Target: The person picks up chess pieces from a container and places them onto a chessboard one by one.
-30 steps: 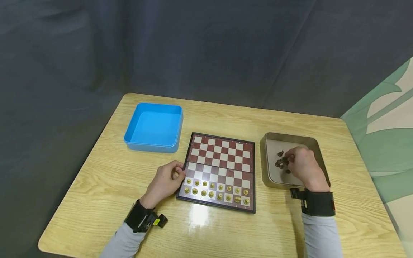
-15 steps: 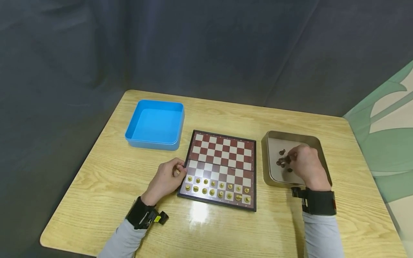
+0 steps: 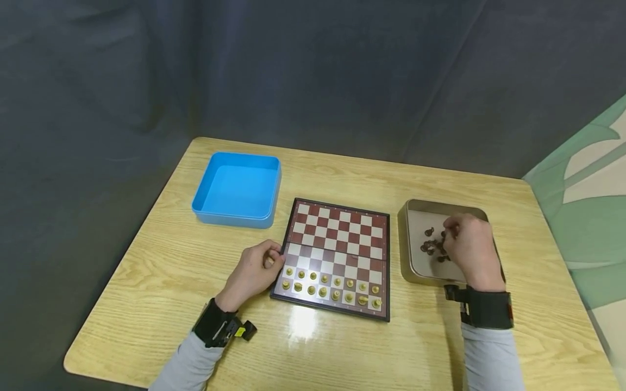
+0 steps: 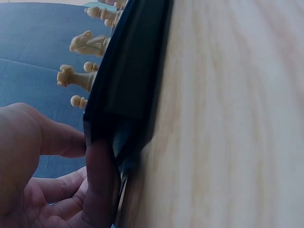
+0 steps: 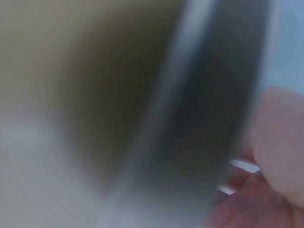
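Note:
A magnetic folding chessboard (image 3: 337,239) lies flat in the middle, with yellowish chess pieces (image 3: 323,292) in two rows along its near side. My left hand (image 3: 251,270) is at the board's left edge, thumb and finger pinching its dark rim (image 4: 128,71) in the left wrist view. My right hand (image 3: 469,247) is inside a metal tin (image 3: 408,255) on the right, its fingers bent just above a small heap of dark chess pieces (image 3: 430,247). Whether a piece is between its fingertips is hidden; the tin's blurred wall (image 5: 156,109) covers much of the right wrist view.
An open blue box (image 3: 237,190) stands at the back left of the wooden table (image 3: 161,271). Behind the table hangs a dark curtain (image 3: 313,76). The tin's raised walls surround my right hand.
My right hand has drawn slightly up and to the right over the dark pieces, some of which have shifted in the tin. My left hand stays at the board.

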`<state>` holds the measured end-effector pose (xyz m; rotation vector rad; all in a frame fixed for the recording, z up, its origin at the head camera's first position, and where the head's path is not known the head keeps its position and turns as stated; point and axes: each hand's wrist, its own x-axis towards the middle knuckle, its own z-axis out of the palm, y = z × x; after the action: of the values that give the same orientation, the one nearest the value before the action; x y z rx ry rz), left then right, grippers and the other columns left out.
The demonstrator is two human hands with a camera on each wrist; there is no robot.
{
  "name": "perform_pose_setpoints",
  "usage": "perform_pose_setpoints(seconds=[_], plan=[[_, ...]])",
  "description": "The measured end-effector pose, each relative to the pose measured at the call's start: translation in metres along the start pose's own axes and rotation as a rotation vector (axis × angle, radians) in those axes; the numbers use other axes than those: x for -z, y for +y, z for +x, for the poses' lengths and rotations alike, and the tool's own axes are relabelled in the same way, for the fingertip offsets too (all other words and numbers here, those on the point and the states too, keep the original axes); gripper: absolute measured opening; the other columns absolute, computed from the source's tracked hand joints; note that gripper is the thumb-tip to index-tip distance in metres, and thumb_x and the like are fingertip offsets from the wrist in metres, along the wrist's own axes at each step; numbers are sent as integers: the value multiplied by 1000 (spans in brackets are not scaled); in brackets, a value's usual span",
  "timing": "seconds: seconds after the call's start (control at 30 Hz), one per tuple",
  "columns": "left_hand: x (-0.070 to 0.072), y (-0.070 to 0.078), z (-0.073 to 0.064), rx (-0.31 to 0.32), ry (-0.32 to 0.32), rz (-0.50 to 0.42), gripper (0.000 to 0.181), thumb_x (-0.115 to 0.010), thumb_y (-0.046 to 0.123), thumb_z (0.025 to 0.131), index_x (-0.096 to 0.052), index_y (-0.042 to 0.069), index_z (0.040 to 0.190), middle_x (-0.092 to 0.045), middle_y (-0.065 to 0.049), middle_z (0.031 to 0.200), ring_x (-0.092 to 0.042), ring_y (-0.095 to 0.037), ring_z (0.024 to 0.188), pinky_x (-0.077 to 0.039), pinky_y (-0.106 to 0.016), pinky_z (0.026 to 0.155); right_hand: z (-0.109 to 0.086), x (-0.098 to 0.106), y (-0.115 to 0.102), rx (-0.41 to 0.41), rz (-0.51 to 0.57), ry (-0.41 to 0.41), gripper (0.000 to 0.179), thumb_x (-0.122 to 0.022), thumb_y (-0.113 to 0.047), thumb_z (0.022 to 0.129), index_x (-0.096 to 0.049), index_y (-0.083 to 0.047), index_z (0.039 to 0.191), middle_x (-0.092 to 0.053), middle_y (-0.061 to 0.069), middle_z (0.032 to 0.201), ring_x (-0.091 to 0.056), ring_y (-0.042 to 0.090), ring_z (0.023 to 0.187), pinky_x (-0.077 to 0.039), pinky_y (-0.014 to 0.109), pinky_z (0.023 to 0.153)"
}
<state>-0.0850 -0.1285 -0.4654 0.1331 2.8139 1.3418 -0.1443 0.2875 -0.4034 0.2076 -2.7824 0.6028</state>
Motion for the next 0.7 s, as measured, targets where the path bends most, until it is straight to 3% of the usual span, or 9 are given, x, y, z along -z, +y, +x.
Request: perform_pose_setpoints(seconds=[0.27,0.47,0.7], plan=[[0,-1,-1,-27,3,10,10,-58,20,80,-57,15,89,-53,5,68,-46,-8,49,-38,-24,42,0,11,-19,62,42,97,9,-58,2,73,-61,-1,81,-57,9,70,-52,21,58,-40,33,45],[0,-2,0,-28,13,8,11,-58,19,80,-58,15,89,-53,7,68,-45,-7,49,-38,-24,43,5,16,-46,186,95,170,11,-62,-4,73,-65,-7,83,-62,4,74,-57,17,63,-42,33,54],[-1,-4,1,-22,2,9,11,-58,21,80,-58,16,90,-53,8,70,-46,-7,50,-39,-24,43,14,13,-73,240,157,156,12,-63,-5,75,-66,-11,85,-59,1,83,-57,15,69,-44,32,60]])
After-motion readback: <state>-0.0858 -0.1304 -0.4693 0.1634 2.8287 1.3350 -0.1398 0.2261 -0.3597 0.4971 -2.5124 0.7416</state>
